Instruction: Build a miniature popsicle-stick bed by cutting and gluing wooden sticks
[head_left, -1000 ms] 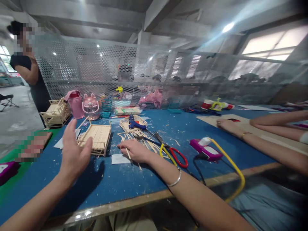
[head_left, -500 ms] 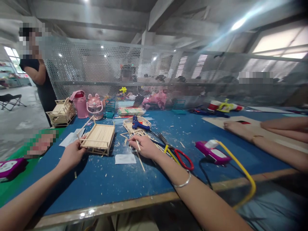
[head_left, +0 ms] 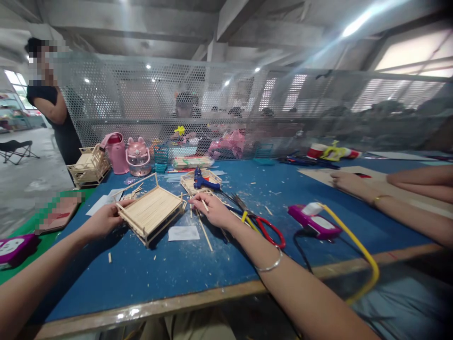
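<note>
My left hand (head_left: 106, 220) grips the left edge of a small model bed (head_left: 152, 211) made of thin wooden sticks, tilted and turned at an angle. Beside its right corner, my right hand (head_left: 211, 209) pinches a short wooden stick (head_left: 205, 206) between thumb and fingers. Behind that hand a blue glue gun (head_left: 203, 182) rests on another stick frame (head_left: 187, 185). Loose sticks (head_left: 205, 232) lie under and near the right hand. A white slip of paper (head_left: 184, 233) is on the table just in front of the bed.
Red-handled scissors (head_left: 271, 231) and a purple power strip (head_left: 313, 222) with a yellow cable lie to the right. Pink bottles (head_left: 138, 158) and a finished stick model (head_left: 89, 165) stand at the back left. Another person's arms (head_left: 368, 191) rest on cardboard at right. A mesh partition crosses behind.
My left hand has turned the model bed, and its right corner now sits close to my right hand. The right hand still holds its short stick, barely moved.
</note>
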Available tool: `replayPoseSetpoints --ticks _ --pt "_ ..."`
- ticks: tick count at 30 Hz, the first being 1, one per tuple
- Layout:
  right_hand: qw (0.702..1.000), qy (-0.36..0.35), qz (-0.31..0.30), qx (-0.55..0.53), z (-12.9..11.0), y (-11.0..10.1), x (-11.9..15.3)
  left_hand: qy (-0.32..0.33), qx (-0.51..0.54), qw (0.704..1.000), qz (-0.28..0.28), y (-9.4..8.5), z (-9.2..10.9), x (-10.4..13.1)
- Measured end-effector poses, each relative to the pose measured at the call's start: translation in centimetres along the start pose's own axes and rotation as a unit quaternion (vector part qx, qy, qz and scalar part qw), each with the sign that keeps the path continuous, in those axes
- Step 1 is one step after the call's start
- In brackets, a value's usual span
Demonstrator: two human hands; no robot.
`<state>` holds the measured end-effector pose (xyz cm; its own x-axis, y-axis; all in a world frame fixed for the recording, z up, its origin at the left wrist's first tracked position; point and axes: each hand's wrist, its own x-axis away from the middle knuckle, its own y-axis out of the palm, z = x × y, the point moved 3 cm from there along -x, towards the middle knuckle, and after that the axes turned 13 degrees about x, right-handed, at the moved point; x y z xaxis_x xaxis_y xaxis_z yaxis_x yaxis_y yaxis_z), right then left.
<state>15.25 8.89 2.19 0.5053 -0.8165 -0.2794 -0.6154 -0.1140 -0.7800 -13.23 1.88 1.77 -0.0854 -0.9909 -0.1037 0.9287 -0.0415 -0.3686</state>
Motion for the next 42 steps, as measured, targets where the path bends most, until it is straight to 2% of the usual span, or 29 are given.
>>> replayPoseSetpoints --ticks 3,8,10,16,20,22,25,27,28,29,31,33,34,35,36,38,39,40,42 --pt "0.992 0.037 -0.052 -0.109 0.1 0.7 0.0 0.006 0.001 1.0 -0.028 0.2 0.3 -0.5" --pt "0.979 0.036 -0.064 -0.19 0.1 0.8 0.2 0.012 -0.014 0.996 -0.082 0.5 0.4 -1.6" --pt "0.968 0.041 -0.088 -0.231 0.0 0.8 0.3 0.014 -0.038 0.995 -0.09 0.6 0.5 -2.1" --pt "0.942 0.063 -0.156 -0.29 -0.7 0.9 0.9 0.006 -0.191 0.981 0.033 -0.1 0.2 -3.9" --pt "0.94 0.041 -0.191 -0.28 -0.9 0.8 1.1 0.017 -0.225 0.974 0.036 0.4 0.2 -4.6" --pt "0.945 0.031 -0.183 -0.27 -0.6 0.7 0.9 0.023 -0.226 0.973 0.04 0.6 0.2 -4.8" --pt "0.959 0.031 -0.118 -0.255 0.2 0.1 0.4 0.04 -0.192 0.98 0.022 0.1 0.3 -4.5" --pt "0.96 0.027 -0.08 -0.269 0.5 -0.6 0.3 0.03 -0.156 0.987 0.011 -0.8 0.6 -3.6" --pt "0.957 0.025 -0.068 -0.281 0.6 -0.9 0.3 0.016 -0.146 0.989 0.031 -1.4 0.9 -2.8" --pt "0.953 0.026 -0.059 -0.298 0.7 -1.2 0.3 0.008 -0.151 0.985 0.083 -2.1 1.4 -1.7" --pt "0.941 0.035 -0.039 -0.335 0.7 -1.9 0.1 0.024 -0.18 0.953 0.243 -2.7 3.3 1.2" --pt "0.931 0.056 -0.027 -0.359 0.7 -2.5 -0.5 0.099 -0.142 0.912 0.373 -1.3 5.9 4.3" --pt "0.929 0.066 -0.03 -0.363 0.6 -2.7 -0.9 0.147 -0.093 0.906 0.385 0.3 7.1 5.4" --pt "0.929 0.07 -0.04 -0.361 0.3 -3.0 -1.4 0.181 -0.03 0.915 0.361 2.1 8.2 6.0" --pt "0.931 0.067 -0.056 -0.355 0.0 -3.2 -1.8 0.185 0.038 0.938 0.292 4.3 8.9 5.8" --pt "0.932 0.032 -0.099 -0.348 -1.2 -3.7 -2.3 0.127 0.176 0.956 0.199 8.2 9.5 4.4" --pt "0.928 0.005 -0.12 -0.352 -1.8 -3.9 -2.3 0.096 0.229 0.952 0.177 9.6 9.6 3.2" --pt "0.923 -0.021 -0.14 -0.359 -2.5 -4.1 -2.1 0.073 0.274 0.942 0.178 10.5 9.5 1.9" --pt "0.907 -0.062 -0.175 -0.378 -3.5 -4.2 -1.3 0.071 0.343 0.917 0.19 11.2 9.1 -0.6"
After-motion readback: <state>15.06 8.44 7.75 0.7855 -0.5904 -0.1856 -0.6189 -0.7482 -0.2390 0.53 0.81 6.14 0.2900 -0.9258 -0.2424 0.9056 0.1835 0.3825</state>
